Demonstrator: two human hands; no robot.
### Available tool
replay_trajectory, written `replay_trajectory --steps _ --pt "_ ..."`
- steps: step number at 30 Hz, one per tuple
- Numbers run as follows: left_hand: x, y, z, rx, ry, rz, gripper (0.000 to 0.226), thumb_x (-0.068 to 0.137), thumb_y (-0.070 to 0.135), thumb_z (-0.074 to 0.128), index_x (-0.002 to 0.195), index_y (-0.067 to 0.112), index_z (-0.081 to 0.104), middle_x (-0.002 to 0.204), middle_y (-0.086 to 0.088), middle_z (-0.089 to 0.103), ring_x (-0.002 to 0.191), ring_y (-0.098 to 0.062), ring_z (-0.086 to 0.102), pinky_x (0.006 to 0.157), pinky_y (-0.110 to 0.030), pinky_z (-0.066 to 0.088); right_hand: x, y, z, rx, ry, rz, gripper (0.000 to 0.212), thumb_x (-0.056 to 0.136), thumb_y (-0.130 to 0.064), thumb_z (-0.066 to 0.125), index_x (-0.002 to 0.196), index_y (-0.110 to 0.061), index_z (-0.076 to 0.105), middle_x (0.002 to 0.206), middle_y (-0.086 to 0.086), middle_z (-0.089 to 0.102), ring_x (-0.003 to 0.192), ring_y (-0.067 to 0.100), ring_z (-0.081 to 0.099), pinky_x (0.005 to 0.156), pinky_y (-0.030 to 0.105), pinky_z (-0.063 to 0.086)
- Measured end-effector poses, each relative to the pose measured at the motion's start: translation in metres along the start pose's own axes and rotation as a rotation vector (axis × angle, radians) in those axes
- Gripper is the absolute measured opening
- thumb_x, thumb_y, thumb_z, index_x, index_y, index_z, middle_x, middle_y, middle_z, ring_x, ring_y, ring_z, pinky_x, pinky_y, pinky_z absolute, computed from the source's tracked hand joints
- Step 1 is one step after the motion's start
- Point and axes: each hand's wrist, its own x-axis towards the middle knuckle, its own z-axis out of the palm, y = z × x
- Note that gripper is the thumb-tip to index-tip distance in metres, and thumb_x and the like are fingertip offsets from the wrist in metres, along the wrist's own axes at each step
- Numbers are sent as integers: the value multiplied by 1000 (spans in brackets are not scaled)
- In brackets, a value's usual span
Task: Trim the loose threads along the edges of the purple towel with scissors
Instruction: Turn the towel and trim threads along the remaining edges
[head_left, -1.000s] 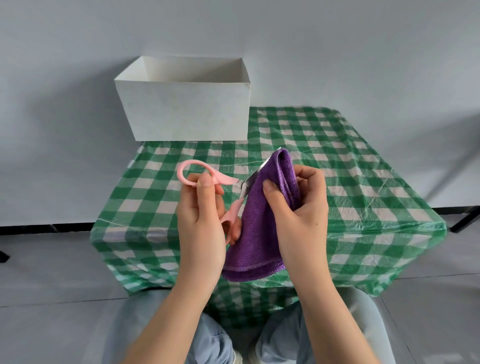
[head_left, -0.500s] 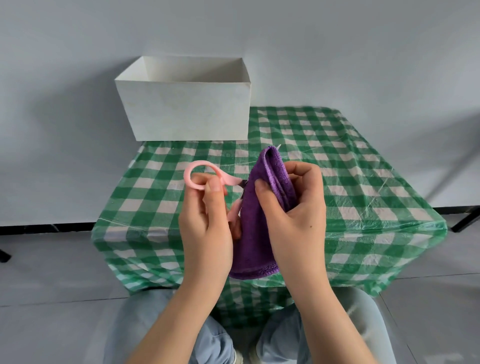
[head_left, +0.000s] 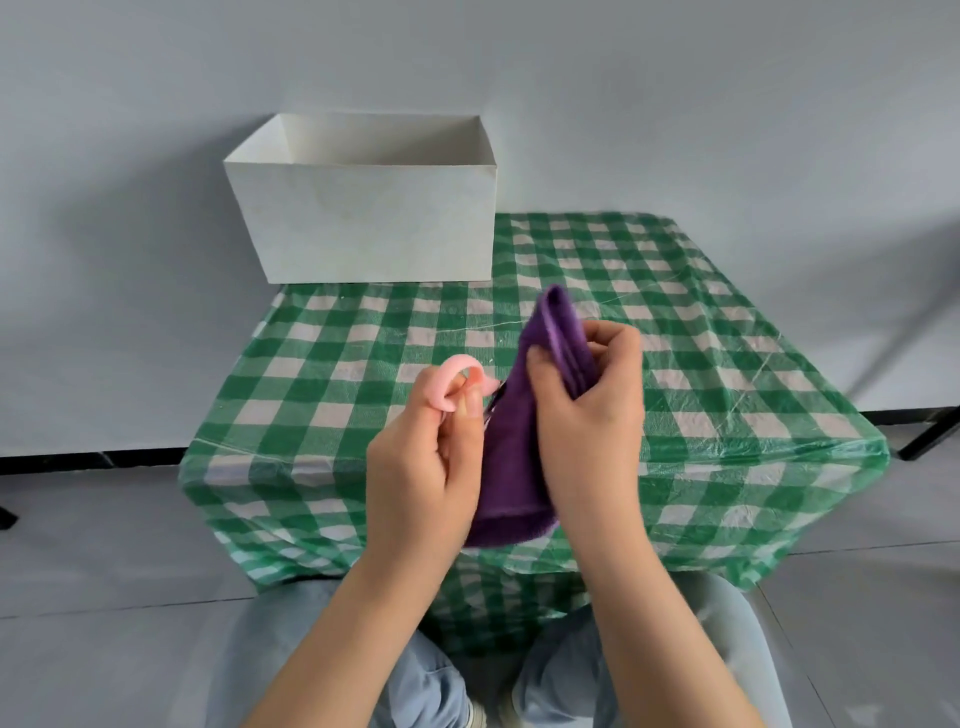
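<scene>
A folded purple towel (head_left: 511, 457) hangs upright above the near part of the table, its folded edge pointing up. My right hand (head_left: 587, 415) grips it, thumb on the near face and fingers curled round the far side. Just to its left, my left hand (head_left: 423, 467) holds the pink scissors (head_left: 447, 382), fingers through a pink loop handle. The scissor blades are hidden behind the towel's left edge and my fingers. The two hands almost touch across the towel.
A table with a green and white checked cloth (head_left: 675, 395) lies under my hands. An open white box (head_left: 363, 208) stands at its far left corner against the grey wall. My knees in blue jeans (head_left: 431, 691) are below.
My left hand with the scissors has moved right and closer to the towel, so the blades have slipped out of sight. My right hand has shifted the towel slightly left and lower.
</scene>
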Motion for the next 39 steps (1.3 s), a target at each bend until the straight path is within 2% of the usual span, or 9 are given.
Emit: replay_trajectory --steps 2,6,10,15,17,22,27,32,39 --pt "1 4 -1 -121 61 -196 13 99 29 41 88 27 47 64 19 55 52 -3 48 48 -14 43 8 0 -7 134 58 76 21 94 -14 62 95 -29 47 89 -7 59 69 -3 57 63 15 46" --pt "5 16 1 -356 131 -511 21 97 26 39 81 20 49 55 14 46 46 0 46 51 -8 42 1 -4 -14 116 -35 0 24 92 -10 63 95 -29 48 89 -8 59 67 -4 56 60 14 47" --pt "3 11 3 -264 67 -352 21 97 42 44 79 40 53 55 18 47 47 -4 38 43 -24 34 -13 3 1 -195 -122 -241 23 92 -15 63 96 -31 47 91 -12 58 83 7 59 69 21 48" --pt "-1 -4 -6 -41 -48 -23 19 99 41 34 90 53 46 70 17 55 48 -18 41 42 -34 41 7 5 -6 -161 0 -154 31 93 -15 63 93 -39 43 92 -16 57 82 2 58 69 18 46" --pt "-3 -2 -6 -92 -23 -80 16 98 48 34 88 50 47 71 17 55 49 -21 44 49 -41 50 10 2 -12 -88 61 -139 29 93 -15 62 93 -37 44 89 -16 55 79 -2 56 67 12 44" --pt "1 12 1 -305 107 -421 22 99 25 40 80 25 50 58 20 51 50 3 48 55 -7 44 -9 3 -8 -73 -34 -230 32 91 -10 65 94 -35 46 90 -15 56 81 2 57 70 15 45" --pt "8 13 4 -412 121 -597 30 101 28 39 75 20 51 53 9 34 44 -10 33 38 -26 32 -11 27 7 -457 60 -538 22 89 -11 61 104 -20 47 97 -1 55 85 18 48 72 22 38" --pt "10 5 -1 -553 139 -738 36 101 33 38 72 12 37 54 3 26 35 -17 30 37 -26 25 6 35 -8 -319 193 -320 17 93 -12 62 106 -18 52 99 -5 54 90 18 50 76 36 45" --pt "10 7 5 -654 139 -817 41 100 34 41 61 28 51 54 6 30 37 -16 28 36 -22 24 -13 28 5 -476 -60 -659 33 81 -2 65 104 -19 49 98 1 58 86 22 49 73 28 40"
